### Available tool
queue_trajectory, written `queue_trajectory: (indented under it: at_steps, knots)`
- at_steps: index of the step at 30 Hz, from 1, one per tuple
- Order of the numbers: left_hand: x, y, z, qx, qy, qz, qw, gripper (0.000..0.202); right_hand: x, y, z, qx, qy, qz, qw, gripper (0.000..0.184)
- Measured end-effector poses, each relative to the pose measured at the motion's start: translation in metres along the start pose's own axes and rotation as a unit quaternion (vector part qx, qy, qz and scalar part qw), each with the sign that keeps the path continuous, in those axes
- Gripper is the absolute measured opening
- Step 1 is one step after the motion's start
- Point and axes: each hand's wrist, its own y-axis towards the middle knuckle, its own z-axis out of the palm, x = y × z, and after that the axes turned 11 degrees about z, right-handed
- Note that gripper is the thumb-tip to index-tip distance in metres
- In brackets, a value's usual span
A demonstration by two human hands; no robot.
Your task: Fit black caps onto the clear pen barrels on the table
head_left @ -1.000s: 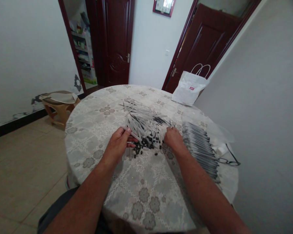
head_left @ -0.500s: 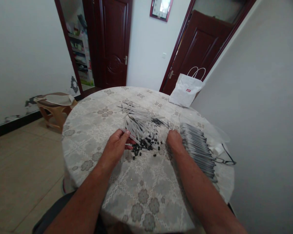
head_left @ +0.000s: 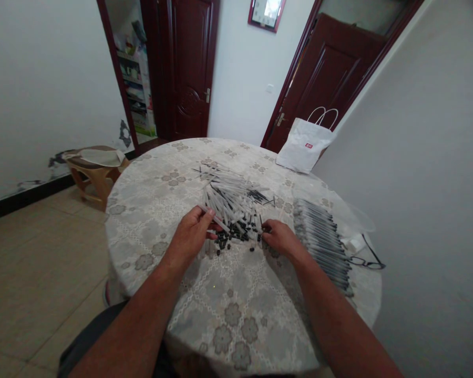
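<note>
A heap of clear pen barrels and thin refills [head_left: 230,197] lies in the middle of the round table [head_left: 181,184]. Small black caps [head_left: 236,234] are scattered at its near edge. My left hand [head_left: 191,236] is closed on a clear pen barrel [head_left: 216,219] that sticks out past the thumb toward the heap. My right hand [head_left: 279,237] rests at the right edge of the black caps, fingers curled in a pinch; what they hold is too small to make out. A neat row of assembled pens [head_left: 321,239] lies just right of that hand.
A white paper bag [head_left: 305,147] stands at the table's far right edge. Eyeglasses [head_left: 364,257] and clear plastic wrap lie beyond the pen row near the right wall. A wooden stool [head_left: 94,170] stands left of the table; dark doors are behind.
My right hand has slid left and nearer, from the heap's right side to the black caps. My left hand keeps its hold on the barrel.
</note>
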Motion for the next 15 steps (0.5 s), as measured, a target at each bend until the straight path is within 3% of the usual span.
queue_trajectory:
  at_steps: [11, 15]
  knots:
    - [0.002, -0.002, 0.002, -0.001, -0.036, -0.016, 0.999, 0.033, 0.007, 0.013, 0.017, -0.041, -0.026, 0.108, 0.993, 0.032]
    - [0.001, -0.004, 0.003, -0.013, -0.075, -0.046, 0.996, 0.031, 0.001, 0.013, 0.016, -0.027, -0.035, 0.104, 0.994, 0.031]
